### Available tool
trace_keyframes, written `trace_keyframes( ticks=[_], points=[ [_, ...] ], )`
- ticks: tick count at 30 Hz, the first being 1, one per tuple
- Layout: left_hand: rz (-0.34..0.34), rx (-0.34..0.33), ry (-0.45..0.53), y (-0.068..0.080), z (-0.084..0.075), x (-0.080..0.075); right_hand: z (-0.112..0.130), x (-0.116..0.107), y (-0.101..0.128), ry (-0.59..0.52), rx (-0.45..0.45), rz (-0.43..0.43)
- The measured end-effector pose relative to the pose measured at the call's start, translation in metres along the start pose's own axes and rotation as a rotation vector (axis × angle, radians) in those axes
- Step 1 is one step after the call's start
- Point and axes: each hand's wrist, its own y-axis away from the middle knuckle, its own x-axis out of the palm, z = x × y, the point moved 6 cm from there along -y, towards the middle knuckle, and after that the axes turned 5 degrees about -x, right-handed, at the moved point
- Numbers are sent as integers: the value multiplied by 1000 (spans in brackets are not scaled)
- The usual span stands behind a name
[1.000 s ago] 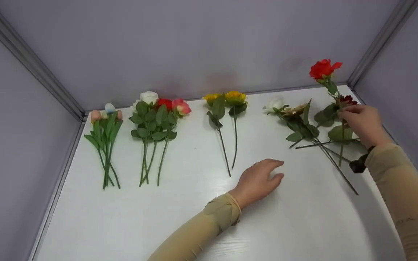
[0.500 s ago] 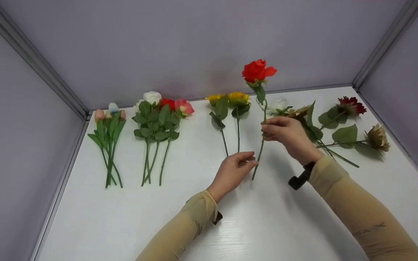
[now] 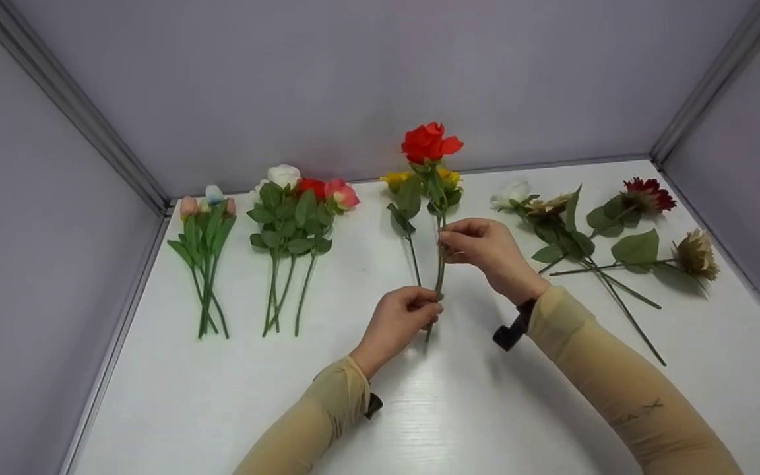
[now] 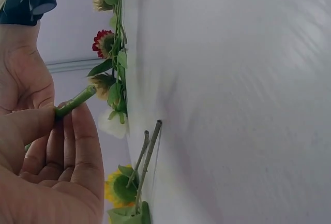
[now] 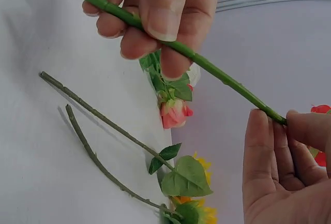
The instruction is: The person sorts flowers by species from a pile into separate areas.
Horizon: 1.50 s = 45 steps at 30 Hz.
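Observation:
Both of my hands hold one red rose (image 3: 428, 142) with a long green stem, raised above the table with its bloom up. My right hand (image 3: 489, 256) pinches the stem around its middle. Lower down, my left hand (image 3: 394, 328) pinches the same stem; in the left wrist view the cut end of the stem (image 4: 77, 102) sticks out past the thumb. In the right wrist view the left thumb presses the stem (image 5: 222, 74) against the fingers. Behind the rose lie two yellow sunflowers (image 3: 395, 181), partly hidden by it.
White, red and pink roses (image 3: 284, 221) lie left of the sunflowers on the white table (image 3: 175, 409). Tulips (image 3: 208, 231) lie farther left. At right are a white rose (image 3: 512, 192), a dark red flower (image 3: 648, 196) and beige flowers (image 3: 695, 254). Grey walls (image 3: 380, 79) enclose the table.
My right hand has carried the red rose leftward from the right-hand flowers to in front of the sunflowers. My left hand has moved left and now grips the lower stem.

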Motion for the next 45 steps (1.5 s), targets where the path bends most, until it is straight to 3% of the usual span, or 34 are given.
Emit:
trace_keyframes(
  ticks=[5,10,13,17,23,28,32,35,45],
  points=[
    [-48,10,-5,5,0,-9,-3,10,-4,27,4,-20],
    [-101,33,-74,8,0,-20,-5,22,-8,41,-7,-19],
    [-129,31,-123,10,1,-33,-7,31,-12,125,-43,21],
    [-174,1,-193,14,5,-62,-10,45,-14,463,-127,111],
    [-316,-72,-372,25,13,-125,-23,71,-15,1059,-295,296],
    [-397,-149,-531,35,22,-178,-36,95,-14,1364,-401,448],
    [-407,-204,-604,38,29,-204,-44,114,-15,1467,-430,516],
    [-412,-217,-628,36,33,-213,-47,130,-16,1486,-446,543],
    [-411,-232,-673,29,43,-213,-61,169,-19,1493,-429,603]
  ],
)
